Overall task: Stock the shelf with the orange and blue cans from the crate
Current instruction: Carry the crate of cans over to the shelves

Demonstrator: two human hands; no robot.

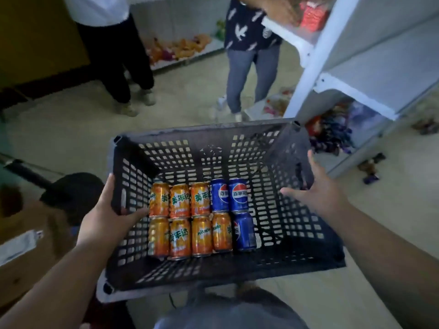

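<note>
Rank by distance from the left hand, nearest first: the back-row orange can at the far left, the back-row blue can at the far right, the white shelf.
1. Orange can, beside the left hand.
2. Blue can, mid-crate.
3. White shelf, beyond the crate, upper right.

Single head-worn wide-angle view: we look steeply down and forward, close over the crate (280,264) held at our waist, the white shelf (306,91) near on our right, the floor (71,129) stretching ahead.
</note>
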